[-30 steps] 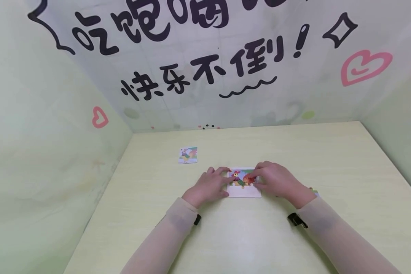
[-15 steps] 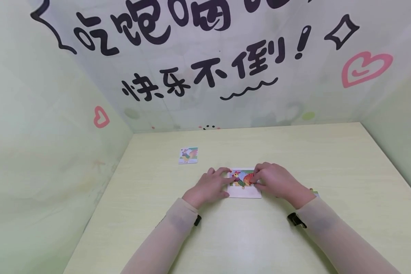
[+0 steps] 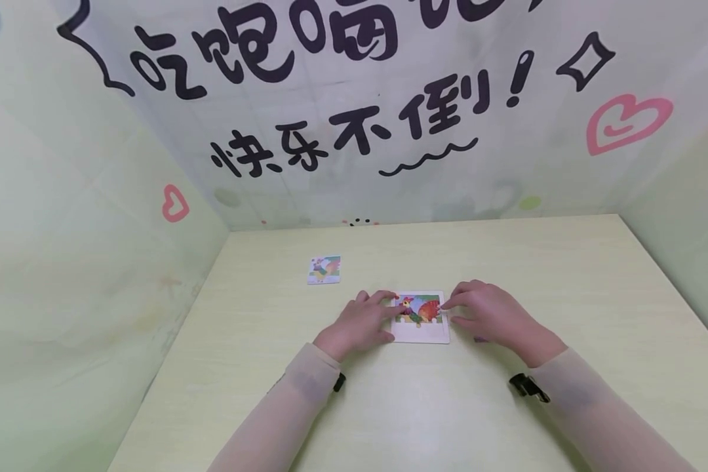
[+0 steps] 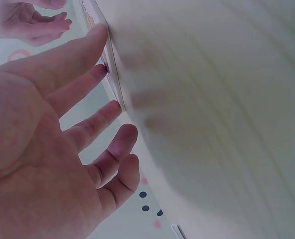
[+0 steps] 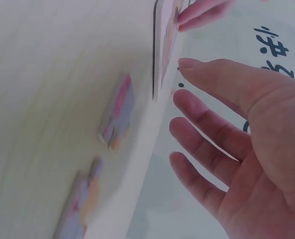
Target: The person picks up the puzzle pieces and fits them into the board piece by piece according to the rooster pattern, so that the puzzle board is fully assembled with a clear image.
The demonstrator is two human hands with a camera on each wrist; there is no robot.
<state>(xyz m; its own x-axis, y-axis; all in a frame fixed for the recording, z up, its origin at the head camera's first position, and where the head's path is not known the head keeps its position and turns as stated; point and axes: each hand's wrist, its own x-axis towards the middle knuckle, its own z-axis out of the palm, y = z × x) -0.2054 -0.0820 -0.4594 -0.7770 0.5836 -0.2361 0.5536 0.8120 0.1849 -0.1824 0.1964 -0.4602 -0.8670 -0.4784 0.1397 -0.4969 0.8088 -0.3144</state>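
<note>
A white puzzle tray (image 3: 421, 333) lies in the middle of the table, its upper half filled with jigsaw pieces (image 3: 427, 308) picturing a rooster. My left hand (image 3: 358, 326) steadies it from the left: the thumb rests at the near corner, one finger presses on the picture and another touches the far corner. On the right, my right hand (image 3: 492, 318) hovers with loosely bent fingers beside the tray's edge, holding nothing. Under that hand lies a loose jigsaw piece (image 5: 118, 109), with a second loose piece (image 5: 80, 209) closer to the wrist; the hand mostly hides them in the head view.
A small square picture card (image 3: 324, 269) with the same rooster lies at the back left of the pale wooden table (image 3: 389, 406). Printed cloth walls (image 3: 354, 183) with black lettering and pink hearts enclose the table at the back and sides.
My right hand has let go of the rooster's tail area on the puzzle and drawn back slightly right. The red tail piece now shows in full. My left hand has stayed in place.
</note>
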